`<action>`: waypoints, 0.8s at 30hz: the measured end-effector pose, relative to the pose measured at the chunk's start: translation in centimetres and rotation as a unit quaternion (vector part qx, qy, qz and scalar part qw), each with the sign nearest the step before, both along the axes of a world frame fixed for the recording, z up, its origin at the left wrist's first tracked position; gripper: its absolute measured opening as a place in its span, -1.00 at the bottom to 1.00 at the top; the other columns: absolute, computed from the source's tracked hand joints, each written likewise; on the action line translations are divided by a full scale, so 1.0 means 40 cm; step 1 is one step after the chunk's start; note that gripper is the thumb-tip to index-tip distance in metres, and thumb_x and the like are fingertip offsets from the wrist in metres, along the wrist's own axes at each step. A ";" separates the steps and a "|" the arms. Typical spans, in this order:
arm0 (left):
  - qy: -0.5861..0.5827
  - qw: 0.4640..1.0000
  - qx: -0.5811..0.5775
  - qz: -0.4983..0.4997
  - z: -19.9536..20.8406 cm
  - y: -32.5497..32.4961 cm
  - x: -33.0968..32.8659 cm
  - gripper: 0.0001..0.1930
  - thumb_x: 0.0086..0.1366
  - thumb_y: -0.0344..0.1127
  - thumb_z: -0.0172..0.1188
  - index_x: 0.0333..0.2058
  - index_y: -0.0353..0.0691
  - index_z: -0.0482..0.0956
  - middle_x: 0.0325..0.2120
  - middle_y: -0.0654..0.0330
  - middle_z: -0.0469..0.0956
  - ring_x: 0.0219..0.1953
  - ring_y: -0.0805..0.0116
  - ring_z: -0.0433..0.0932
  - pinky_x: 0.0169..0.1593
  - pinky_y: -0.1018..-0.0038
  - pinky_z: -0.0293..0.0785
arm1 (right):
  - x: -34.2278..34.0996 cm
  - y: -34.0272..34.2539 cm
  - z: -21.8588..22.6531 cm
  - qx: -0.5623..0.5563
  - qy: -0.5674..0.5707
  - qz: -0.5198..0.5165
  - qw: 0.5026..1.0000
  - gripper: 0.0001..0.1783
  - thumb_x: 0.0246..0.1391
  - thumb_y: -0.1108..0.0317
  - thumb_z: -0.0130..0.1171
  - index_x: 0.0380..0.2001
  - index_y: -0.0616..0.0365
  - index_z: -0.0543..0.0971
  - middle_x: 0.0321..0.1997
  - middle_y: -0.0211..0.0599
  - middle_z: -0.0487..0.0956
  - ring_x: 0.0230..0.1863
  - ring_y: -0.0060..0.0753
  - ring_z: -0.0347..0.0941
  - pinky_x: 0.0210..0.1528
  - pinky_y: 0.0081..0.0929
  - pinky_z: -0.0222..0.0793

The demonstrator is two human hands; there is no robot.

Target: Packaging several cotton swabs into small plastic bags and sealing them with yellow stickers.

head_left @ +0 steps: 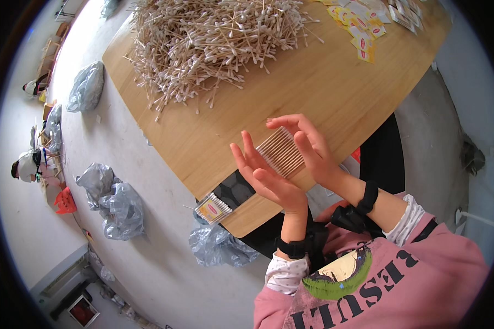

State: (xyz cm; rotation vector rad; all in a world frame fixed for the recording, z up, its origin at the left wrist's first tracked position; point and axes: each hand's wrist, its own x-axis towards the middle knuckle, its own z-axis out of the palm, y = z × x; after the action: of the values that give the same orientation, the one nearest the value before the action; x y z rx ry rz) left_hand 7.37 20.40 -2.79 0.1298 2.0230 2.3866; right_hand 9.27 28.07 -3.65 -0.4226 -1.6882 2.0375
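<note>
A neat flat row of wooden cotton swabs (pixel 283 152) lies between my two hands near the table's near edge. My left hand (pixel 270 180) is open along one side of the row, fingers stretched and apart, close to the white tips. My right hand (pixel 312 147) curves around the opposite side, its fingers bent but apart and its thumb raised. Whether either palm presses on the swabs I cannot tell. At the table's near left corner sits a small clear pack of cotton swabs (pixel 213 208) with a yellow and white label. A large loose heap of cotton swabs (pixel 214 44) covers the far part.
Yellow and white label cards (pixel 362 27) lie at the far right of the wooden table (pixel 241 112), with more packs (pixel 405 13) beside them. A dark patterned pad (pixel 233 190) is by the near edge. Grey plastic bags (pixel 115 205) stand on the floor, left. Two people work farther left.
</note>
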 end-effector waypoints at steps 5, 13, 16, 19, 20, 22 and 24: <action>-0.018 1.000 0.007 -0.015 -0.005 0.016 -0.019 -0.24 0.53 0.21 -0.36 0.39 -0.35 -0.04 0.31 -0.14 0.24 0.42 0.12 0.13 0.47 0.25 -0.07 | 0.000 0.003 -0.019 -0.029 0.009 -0.040 0.999 -0.34 0.39 -0.20 -0.16 0.06 0.26 0.46 0.07 -0.22 0.53 0.21 -0.39 0.38 0.29 -0.41 0.19; 0.004 0.999 -0.018 -0.036 -0.002 -0.007 -0.047 -0.23 0.52 0.22 -0.36 0.39 -0.36 -0.04 0.32 -0.14 0.23 0.42 0.12 0.12 0.46 0.25 -0.08 | -0.038 -0.016 0.012 -0.007 -0.005 -0.048 0.999 -0.36 0.39 -0.18 -0.15 0.04 0.26 0.46 0.06 -0.24 0.53 0.20 -0.42 0.38 0.29 -0.44 0.19; -0.017 1.000 -0.001 -0.015 0.001 -0.015 -0.054 -0.23 0.52 0.22 -0.35 0.39 -0.35 -0.04 0.32 -0.12 0.22 0.42 0.14 0.11 0.47 0.26 -0.09 | -0.055 -0.020 0.010 -0.028 -0.003 -0.022 0.999 -0.39 0.40 -0.14 -0.15 0.03 0.25 0.46 0.05 -0.26 0.53 0.19 -0.43 0.38 0.29 -0.46 0.19; -0.018 1.000 0.011 -0.015 0.003 -0.022 -0.058 -0.23 0.52 0.22 -0.34 0.40 -0.35 -0.04 0.32 -0.10 0.23 0.42 0.17 0.12 0.46 0.29 -0.09 | -0.055 -0.027 0.012 -0.023 0.005 -0.033 0.999 -0.42 0.41 -0.11 -0.14 0.04 0.25 0.46 0.04 -0.26 0.54 0.19 -0.44 0.39 0.28 -0.47 0.19; -0.027 0.999 0.024 -0.012 0.007 -0.019 -0.057 -0.24 0.52 0.21 -0.33 0.40 -0.35 -0.03 0.32 -0.08 0.24 0.42 0.18 0.12 0.46 0.30 -0.08 | -0.054 -0.026 0.009 -0.039 0.009 -0.036 0.999 -0.43 0.42 -0.10 -0.13 0.04 0.25 0.45 0.04 -0.25 0.54 0.19 -0.44 0.39 0.28 -0.47 0.19; -0.037 0.999 0.039 -0.008 0.011 -0.016 -0.057 -0.24 0.52 0.21 -0.31 0.40 -0.35 -0.03 0.32 -0.07 0.24 0.42 0.20 0.13 0.46 0.31 -0.08 | -0.052 -0.022 0.008 -0.055 0.013 -0.039 0.998 -0.44 0.42 -0.09 -0.13 0.05 0.25 0.45 0.04 -0.25 0.54 0.18 -0.44 0.39 0.28 -0.48 0.19; -0.056 0.997 0.058 -0.004 0.011 -0.021 -0.062 -0.25 0.52 0.20 -0.30 0.40 -0.34 -0.02 0.33 -0.07 0.24 0.42 0.21 0.13 0.46 0.32 -0.07 | -0.051 -0.018 0.005 -0.074 0.003 -0.035 0.997 -0.43 0.41 -0.09 -0.12 0.06 0.25 0.44 0.04 -0.24 0.54 0.18 -0.45 0.38 0.28 -0.48 0.19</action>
State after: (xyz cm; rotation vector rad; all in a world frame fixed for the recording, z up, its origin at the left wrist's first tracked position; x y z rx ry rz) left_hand 4.88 19.56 -2.33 0.0055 1.8340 2.4461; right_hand 7.21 27.36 -3.46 -0.5176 -1.5029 2.1167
